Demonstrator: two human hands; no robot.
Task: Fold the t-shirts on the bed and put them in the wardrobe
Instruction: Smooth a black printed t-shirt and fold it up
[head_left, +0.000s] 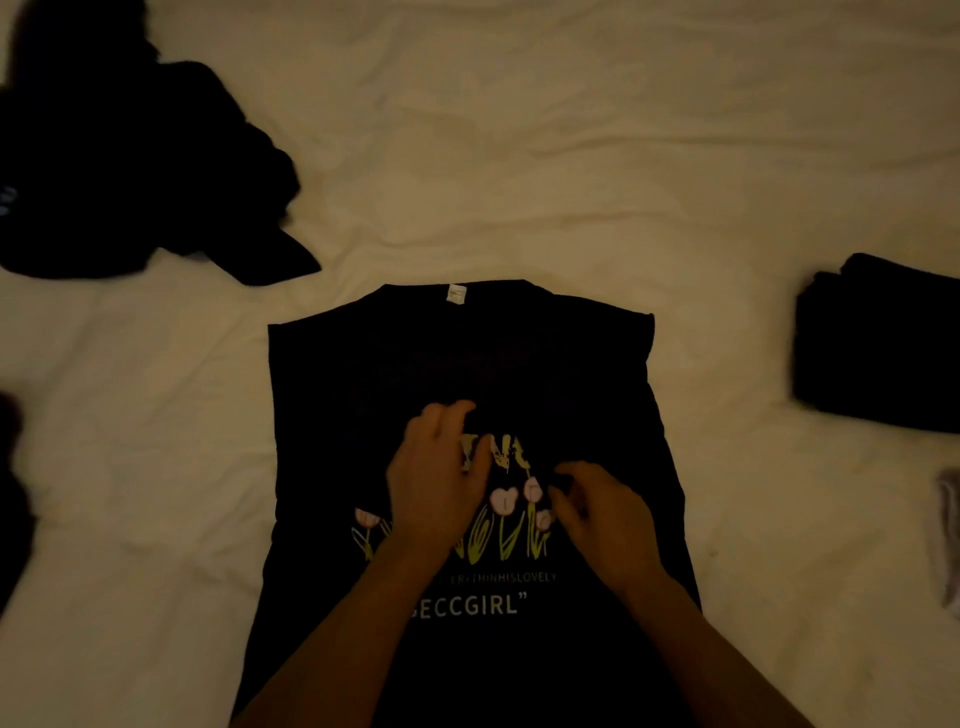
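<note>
Two hands on one black t-shirt (467, 364), which lies flat on the bed (519, 130), front up w/ tulip print, collar tag at far end, both sleeves already turned in so sides run roughly straight. Left hand (436, 478) rests mid-chest, fingers loosely spread and lying on cloth, no pinch seen. Right hand (602, 514) just beside it, fingertips curled and seemingly pinching a small fold of fabric near the flowers; dim, so not 100% sure.

Step, by my read: smoothing centre before folding lengthwise.

- Flatten w/ palm outward from middle; don't drag the tucked sleeves open.
- Keep edges parallel, then bring hem up to collar.
- Match size to the folded dark stack (878, 343) at right.

Unfolded dark pile (130, 166) top-left remains to do. Wardrobe not in view.
</note>
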